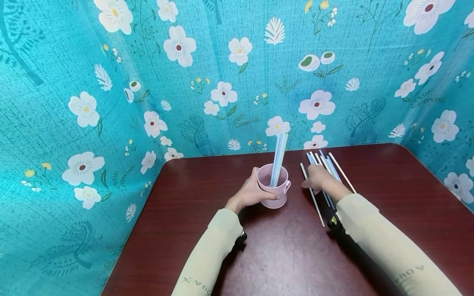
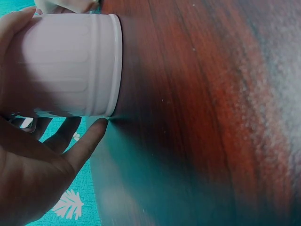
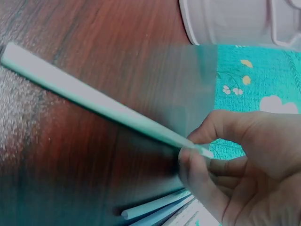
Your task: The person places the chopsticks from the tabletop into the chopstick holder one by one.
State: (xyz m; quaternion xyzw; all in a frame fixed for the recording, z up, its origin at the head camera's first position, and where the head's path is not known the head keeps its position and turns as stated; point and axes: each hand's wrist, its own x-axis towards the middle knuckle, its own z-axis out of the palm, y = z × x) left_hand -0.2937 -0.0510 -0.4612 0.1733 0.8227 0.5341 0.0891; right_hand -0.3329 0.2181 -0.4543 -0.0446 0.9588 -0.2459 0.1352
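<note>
My left hand grips a small pink bucket from its left side, with the thumb across the front. The bucket stands upright, and several pale blue and green straws lean inside it, poking above the rim. Thumb and fingertips of my right hand pinch a pale green straw near its far end. In the head view this straw slants toward the front of the table. Beside and partly under the right hand lie several loose blue and white straws, some hidden by it.
The dark red-brown wooden table reaches back to a turquoise flowered cloth hanging behind and at both sides. A small loop handle sticks out on the bucket's right side, facing the loose straws.
</note>
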